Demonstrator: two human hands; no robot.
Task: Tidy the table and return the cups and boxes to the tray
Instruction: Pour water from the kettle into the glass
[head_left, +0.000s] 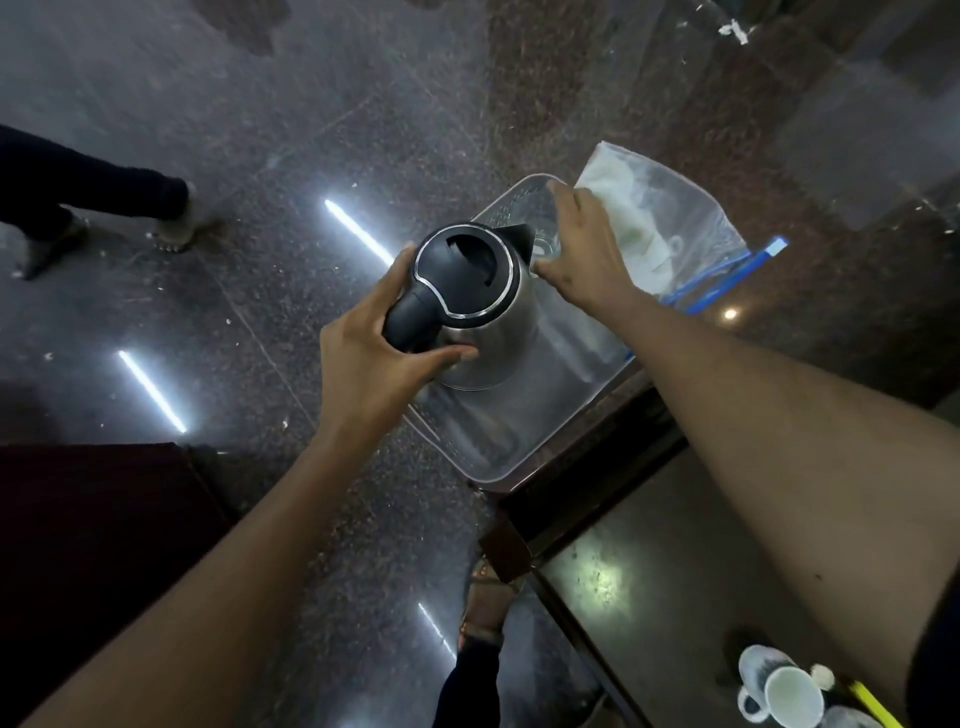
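Note:
A steel kettle with a black lid stands in a clear plastic tray on a dark wooden table. My left hand grips the kettle's black handle. My right hand is closed around a clear glass just past the kettle's spout, over the far end of the tray. Two white cups stand at the bottom right, partly hidden by my right arm.
A clear zip bag holding white items lies beyond the tray. The table's dark wooden edge runs under the tray. A low glossy surface lies below. Another person's legs stand on the stone floor at left. My own foot shows below.

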